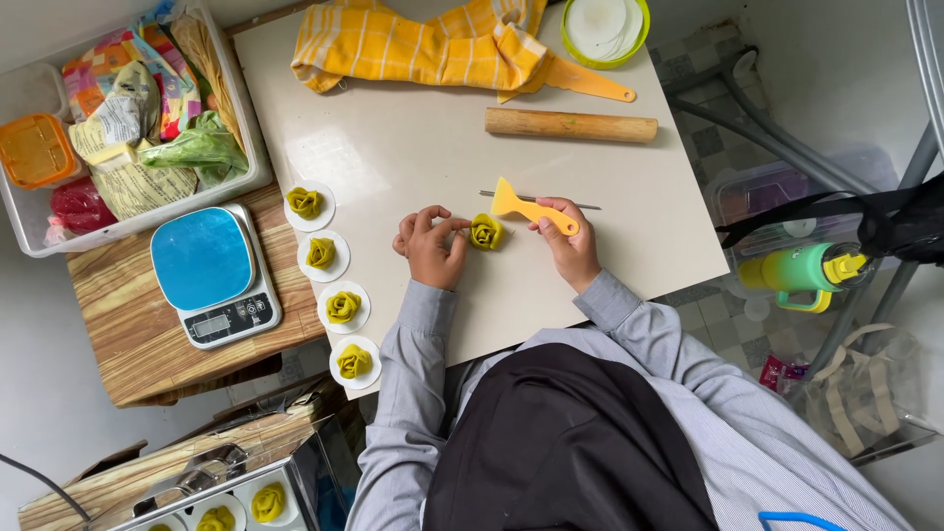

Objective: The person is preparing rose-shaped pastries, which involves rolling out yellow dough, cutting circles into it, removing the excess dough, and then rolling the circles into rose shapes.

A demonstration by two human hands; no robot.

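My left hand [429, 244] pinches a yellow-green rose-shaped dough piece [486, 232] that rests on the cream work board [413, 147]. My right hand [567, 236] grips the handle of a yellow plastic scraper [526, 207], whose blade lies just right of the dough rose. A thin metal skewer [587, 206] lies on the board behind the scraper. Along the board's left edge, several finished dough roses [343, 306] sit on round white paper discs.
A wooden rolling pin [570, 125], a yellow checked cloth [423, 44] and a green-rimmed round container [605, 29] lie at the far side. A blue-topped kitchen scale [214, 275] and a plastic bin of packets [128, 108] sit left. A steamer tray [236, 501] holds more roses below.
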